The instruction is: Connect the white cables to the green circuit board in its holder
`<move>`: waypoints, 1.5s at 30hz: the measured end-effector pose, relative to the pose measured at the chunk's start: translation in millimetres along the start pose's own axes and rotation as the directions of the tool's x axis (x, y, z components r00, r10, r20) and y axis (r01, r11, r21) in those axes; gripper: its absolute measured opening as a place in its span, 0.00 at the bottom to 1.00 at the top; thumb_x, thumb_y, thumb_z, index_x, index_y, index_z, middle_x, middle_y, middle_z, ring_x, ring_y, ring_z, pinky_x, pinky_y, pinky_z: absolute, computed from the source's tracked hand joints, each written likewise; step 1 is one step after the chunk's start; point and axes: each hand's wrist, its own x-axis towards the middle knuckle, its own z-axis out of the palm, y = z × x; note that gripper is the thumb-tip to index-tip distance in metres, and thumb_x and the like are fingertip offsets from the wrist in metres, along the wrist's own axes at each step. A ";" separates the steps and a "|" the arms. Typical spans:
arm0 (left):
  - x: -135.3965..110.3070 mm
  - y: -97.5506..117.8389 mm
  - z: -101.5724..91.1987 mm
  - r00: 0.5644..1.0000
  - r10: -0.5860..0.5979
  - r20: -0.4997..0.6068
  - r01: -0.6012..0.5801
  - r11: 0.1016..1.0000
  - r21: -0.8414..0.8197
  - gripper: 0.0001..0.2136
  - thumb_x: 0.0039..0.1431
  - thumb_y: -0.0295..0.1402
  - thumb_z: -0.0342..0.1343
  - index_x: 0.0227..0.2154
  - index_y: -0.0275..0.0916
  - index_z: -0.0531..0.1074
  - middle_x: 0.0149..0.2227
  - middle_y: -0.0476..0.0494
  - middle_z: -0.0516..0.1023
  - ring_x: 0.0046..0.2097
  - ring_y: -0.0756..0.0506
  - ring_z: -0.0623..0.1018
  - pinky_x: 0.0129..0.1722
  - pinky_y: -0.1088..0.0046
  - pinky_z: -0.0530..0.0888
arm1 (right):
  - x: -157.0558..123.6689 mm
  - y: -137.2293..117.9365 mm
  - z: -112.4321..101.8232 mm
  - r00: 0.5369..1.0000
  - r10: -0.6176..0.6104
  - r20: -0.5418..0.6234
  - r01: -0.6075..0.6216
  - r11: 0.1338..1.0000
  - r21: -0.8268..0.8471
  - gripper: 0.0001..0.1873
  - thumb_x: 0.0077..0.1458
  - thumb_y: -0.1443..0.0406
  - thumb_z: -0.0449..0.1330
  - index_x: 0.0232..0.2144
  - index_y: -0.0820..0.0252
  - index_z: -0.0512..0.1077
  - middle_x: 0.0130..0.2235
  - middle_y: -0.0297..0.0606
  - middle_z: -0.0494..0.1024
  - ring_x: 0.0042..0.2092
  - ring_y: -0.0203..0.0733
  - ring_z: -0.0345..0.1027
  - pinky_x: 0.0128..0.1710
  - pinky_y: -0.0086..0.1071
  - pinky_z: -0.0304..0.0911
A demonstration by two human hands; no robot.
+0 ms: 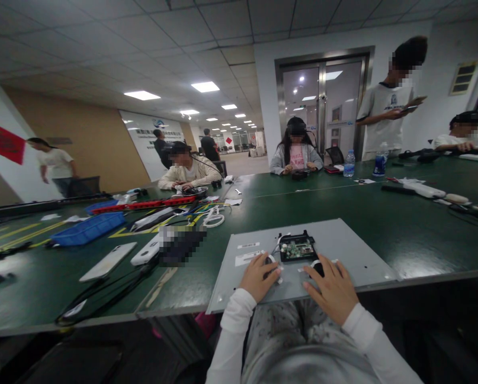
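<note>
As I watch remotely, green circuit board in black plastic frame (pixel 297 249) lies on flat grey panel (pixel 355 250), beyond and between left hand (pixel 259 277) and right hand (pixel 332 284), near both | long axis seemingly crosswise | hands partly cover small black-and-white parts (pixel 317 268); can't tell if gripping

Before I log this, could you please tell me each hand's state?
Left hand: curled over a small black-and-white object; grip unclear.
Right hand: fingers spread at a small black object; grip unclear.
</note>
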 end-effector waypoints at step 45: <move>1.8 -76.5 -79.8 0.798 -0.302 -0.522 0.103 0.921 -0.376 0.22 0.49 0.44 0.49 0.45 0.37 0.64 0.46 0.40 0.69 0.46 0.43 0.70 0.43 0.65 0.69 | 31.8 65.9 -5.8 0.886 -0.369 0.282 0.335 0.928 0.162 0.46 0.42 0.40 0.45 0.59 0.52 0.36 0.59 0.51 0.48 0.58 0.57 0.40 0.48 0.61 0.37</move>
